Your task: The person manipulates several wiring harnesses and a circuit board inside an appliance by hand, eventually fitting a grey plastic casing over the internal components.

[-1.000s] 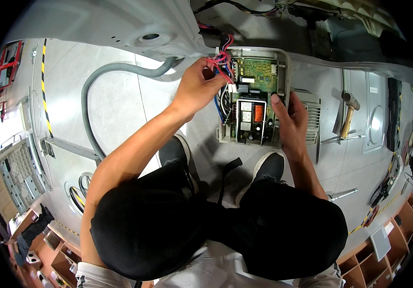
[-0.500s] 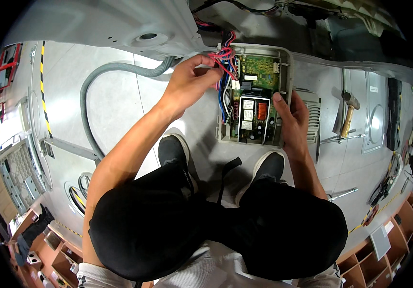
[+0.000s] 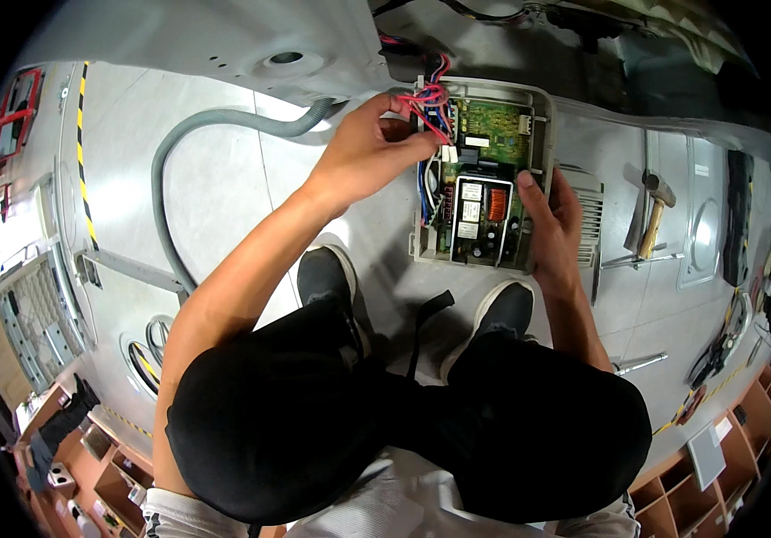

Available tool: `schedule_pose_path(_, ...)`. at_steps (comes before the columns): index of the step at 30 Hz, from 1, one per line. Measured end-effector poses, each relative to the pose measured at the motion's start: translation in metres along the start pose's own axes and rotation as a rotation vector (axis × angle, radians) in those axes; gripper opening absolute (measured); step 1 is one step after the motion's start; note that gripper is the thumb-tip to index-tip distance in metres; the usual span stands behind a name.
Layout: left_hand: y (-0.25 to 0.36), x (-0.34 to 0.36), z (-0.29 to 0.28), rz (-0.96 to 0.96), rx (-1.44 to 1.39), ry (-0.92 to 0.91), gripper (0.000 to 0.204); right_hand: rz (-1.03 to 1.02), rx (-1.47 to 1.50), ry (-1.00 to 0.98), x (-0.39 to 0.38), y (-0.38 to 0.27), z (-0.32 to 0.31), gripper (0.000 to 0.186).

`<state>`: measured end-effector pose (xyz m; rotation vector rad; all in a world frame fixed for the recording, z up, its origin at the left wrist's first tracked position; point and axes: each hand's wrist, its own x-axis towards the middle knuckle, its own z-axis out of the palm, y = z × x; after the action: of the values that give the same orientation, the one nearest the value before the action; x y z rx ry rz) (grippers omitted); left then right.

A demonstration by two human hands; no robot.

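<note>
An open plastic electronics box (image 3: 542,130) shows a green circuit board (image 3: 493,121), an inner board section with an orange-red coil (image 3: 498,204) and, along its left side, bundled red, blue and white wires (image 3: 430,103). My left hand (image 3: 363,152) is closed at the upper left of the box, fingertips pinching red wires beside the white connectors (image 3: 448,152). My right hand (image 3: 547,224) grips the box's right wall, thumb resting near the board's edge. The harness runs up from the box toward the dark underside of a large metal panel (image 3: 206,40).
A grey hose (image 3: 161,206) curves across the floor at left, past a striped tape line (image 3: 85,170). At right lie a slatted grille (image 3: 590,224), a wooden-handled hammer (image 3: 654,215) and metal tools. My shoes (image 3: 323,278) are below; wooden compartment shelving (image 3: 690,493) stands at lower right.
Over the last second the box has shifted slightly up and right with both hands. My left hand moved left, then back toward the box, still at the red wires.
</note>
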<state>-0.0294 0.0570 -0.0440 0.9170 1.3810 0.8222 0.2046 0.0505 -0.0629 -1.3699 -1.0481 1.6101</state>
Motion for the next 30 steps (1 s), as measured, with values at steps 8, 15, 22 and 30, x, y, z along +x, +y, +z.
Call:
schedule_pose_path(8, -0.003, 0.005, 0.002, 0.147, 0.185, 0.062, 0.047, 0.035, 0.053, 0.005, 0.000, -0.001, -0.002, 0.028)
schedule_pose_path(15, 0.005, 0.004, 0.000, 0.164, 0.460, 0.087, 0.053, 0.028, 0.038, 0.038, -0.002, -0.005, 0.005, 0.026)
schedule_pose_path(22, -0.005, 0.003, -0.002, 0.182, 0.506, 0.058, 0.058, -0.058, -0.105, -0.004, -0.002, -0.004, 0.001, 0.024)
schedule_pose_path(30, 0.001, 0.001, 0.003, 0.262, 0.523, 0.068, 0.063, -0.095, -0.166, 0.012, -0.003, -0.004, 0.002, 0.023)
